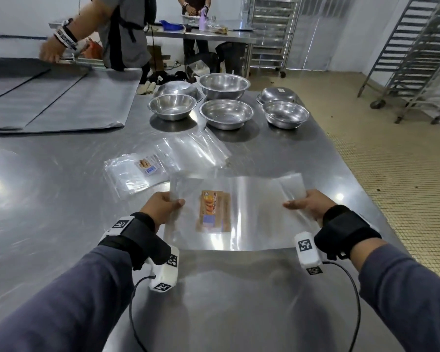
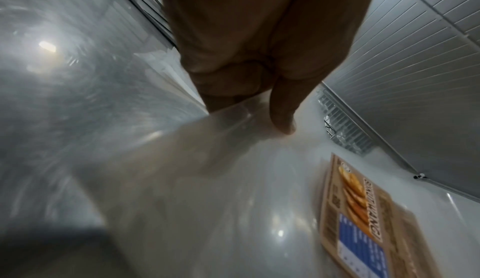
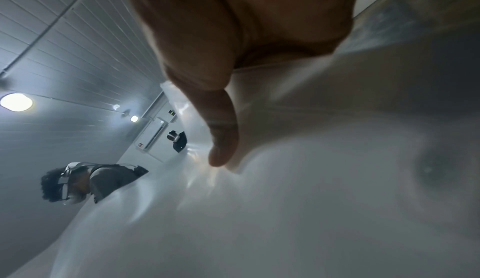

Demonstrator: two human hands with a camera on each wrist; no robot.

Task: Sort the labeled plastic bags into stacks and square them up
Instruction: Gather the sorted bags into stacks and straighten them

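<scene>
A stack of large clear plastic bags with a brown and orange biscuit label is held above the steel table. My left hand pinches its left edge, thumb on top. My right hand pinches the right edge the same way. In the left wrist view the thumb presses the plastic beside the label. In the right wrist view the thumb lies on the cloudy plastic. A smaller stack of labeled bags lies further back on the left, with loose clear bags behind it.
Several steel bowls stand at the table's far end. Grey sheets cover the back left, where another person leans over them. A second person stands at a far table. Wheeled racks stand on the floor to the right.
</scene>
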